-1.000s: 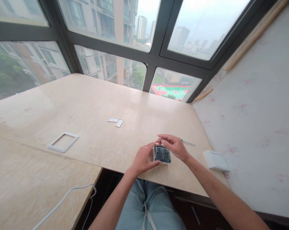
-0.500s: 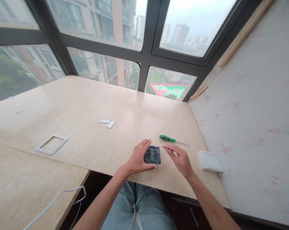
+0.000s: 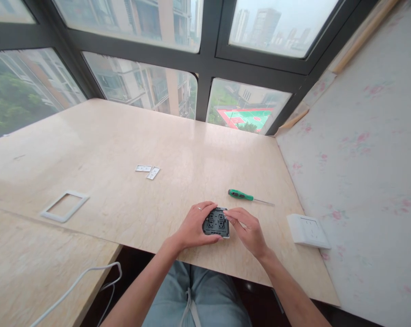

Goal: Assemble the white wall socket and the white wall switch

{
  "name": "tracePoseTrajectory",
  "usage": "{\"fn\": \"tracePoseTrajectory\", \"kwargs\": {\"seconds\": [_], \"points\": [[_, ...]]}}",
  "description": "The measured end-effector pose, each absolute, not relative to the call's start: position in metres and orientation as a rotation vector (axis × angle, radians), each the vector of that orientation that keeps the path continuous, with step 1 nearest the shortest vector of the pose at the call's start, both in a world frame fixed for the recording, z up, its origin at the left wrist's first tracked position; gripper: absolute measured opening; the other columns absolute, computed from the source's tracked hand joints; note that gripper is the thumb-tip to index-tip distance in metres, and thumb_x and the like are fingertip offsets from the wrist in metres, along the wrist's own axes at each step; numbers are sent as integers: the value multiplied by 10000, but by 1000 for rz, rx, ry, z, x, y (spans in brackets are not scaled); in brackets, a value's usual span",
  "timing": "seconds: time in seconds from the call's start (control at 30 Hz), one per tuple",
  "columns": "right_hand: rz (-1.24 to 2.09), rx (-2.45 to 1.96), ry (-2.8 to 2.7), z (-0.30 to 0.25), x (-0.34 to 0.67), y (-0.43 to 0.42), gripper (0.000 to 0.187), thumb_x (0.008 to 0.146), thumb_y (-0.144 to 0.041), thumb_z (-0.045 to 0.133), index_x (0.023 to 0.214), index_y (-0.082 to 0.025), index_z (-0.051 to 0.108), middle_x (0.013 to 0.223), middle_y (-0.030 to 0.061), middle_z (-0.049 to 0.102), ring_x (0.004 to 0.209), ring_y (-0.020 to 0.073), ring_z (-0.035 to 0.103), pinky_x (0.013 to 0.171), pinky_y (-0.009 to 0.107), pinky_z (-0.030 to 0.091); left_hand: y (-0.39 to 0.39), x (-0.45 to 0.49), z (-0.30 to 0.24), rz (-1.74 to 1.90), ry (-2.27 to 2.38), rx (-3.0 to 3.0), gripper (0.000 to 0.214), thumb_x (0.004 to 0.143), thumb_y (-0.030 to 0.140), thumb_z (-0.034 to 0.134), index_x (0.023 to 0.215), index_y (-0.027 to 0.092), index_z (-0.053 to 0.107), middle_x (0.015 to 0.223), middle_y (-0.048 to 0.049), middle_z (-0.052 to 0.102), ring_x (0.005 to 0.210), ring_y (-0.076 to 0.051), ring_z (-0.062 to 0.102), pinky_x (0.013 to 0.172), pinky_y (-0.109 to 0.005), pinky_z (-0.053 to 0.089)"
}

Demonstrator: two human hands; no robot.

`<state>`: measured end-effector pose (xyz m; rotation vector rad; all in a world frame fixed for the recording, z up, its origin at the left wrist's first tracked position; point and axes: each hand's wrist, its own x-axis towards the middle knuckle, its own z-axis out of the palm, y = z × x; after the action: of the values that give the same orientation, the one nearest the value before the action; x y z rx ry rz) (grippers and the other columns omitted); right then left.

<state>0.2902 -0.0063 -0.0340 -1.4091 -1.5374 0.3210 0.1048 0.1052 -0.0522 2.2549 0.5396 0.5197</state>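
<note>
A wall switch (image 3: 216,221) with a dark inner face and a pale lower edge is on the table near its front. My left hand (image 3: 197,225) grips it from the left, thumb along the near edge and fingers at the far edge. My right hand (image 3: 246,228) is closed in a pinch at the switch's upper right corner; whatever is between the fingertips is too small to make out. Just beyond lies a green-handled screwdriver (image 3: 241,195), its shaft pointing right. Two small white rocker covers (image 3: 148,170) lie farther back to the left.
A white square frame (image 3: 65,206) lies at the left of the tabletop (image 3: 178,150). On the right, a white wall socket (image 3: 308,230) projects from the flowered wall. A white cable (image 3: 79,279) hangs over the side table's edge at lower left. Windows stand behind.
My right hand has moved left, bringing its pinched fingertips from beside the switch onto its upper right corner. My left hand keeps its grip. The camera view has tilted down slightly.
</note>
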Motion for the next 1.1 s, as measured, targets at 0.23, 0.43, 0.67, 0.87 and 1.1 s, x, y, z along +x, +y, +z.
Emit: {"fn": "tracePoseTrajectory", "kwargs": {"seconds": [0.23, 0.43, 0.67, 0.87, 1.1], "points": [[259, -1374, -1597, -39, 292, -9, 270, 929, -97, 597, 1092, -277, 715, 932, 36, 738, 868, 189, 664, 762, 346, 557, 106, 105, -49, 519, 529, 2254, 851, 675, 523, 793, 1394, 230, 444, 1396, -141, 518, 1292, -339, 484, 1096, -513, 387], [255, -1352, -1635, -37, 293, -11, 299, 921, -80, 592, 1100, -279, 724, 934, 42, 732, 854, 185, 652, 730, 332, 551, 106, 105, -49, 509, 538, 2246, 845, 677, 530, 793, 1390, 241, 444, 1393, -139, 518, 1285, -339, 488, 1090, -513, 390], [269, -1332, -1625, -38, 294, -13, 279, 921, -98, 597, 1082, -278, 738, 920, 47, 734, 839, 185, 653, 716, 331, 552, 106, 105, -45, 493, 538, 2232, 836, 676, 538, 792, 1378, 235, 455, 1392, -141, 518, 1284, -336, 488, 1094, -505, 379], [308, -1358, -1588, -39, 293, -16, 272, 934, -129, 584, 1083, -293, 741, 920, 43, 740, 840, 190, 660, 716, 341, 560, 106, 106, -43, 484, 553, 2216, 827, 667, 536, 803, 1365, 244, 470, 1385, -133, 530, 1279, -335, 495, 1093, -502, 374], [246, -1399, -1611, -37, 289, -16, 274, 938, -128, 569, 1073, -292, 743, 905, 51, 733, 844, 201, 653, 715, 361, 558, 105, 106, -44, 488, 558, 2234, 831, 665, 546, 804, 1365, 239, 477, 1385, -121, 536, 1272, -329, 502, 1092, -489, 381]]}}
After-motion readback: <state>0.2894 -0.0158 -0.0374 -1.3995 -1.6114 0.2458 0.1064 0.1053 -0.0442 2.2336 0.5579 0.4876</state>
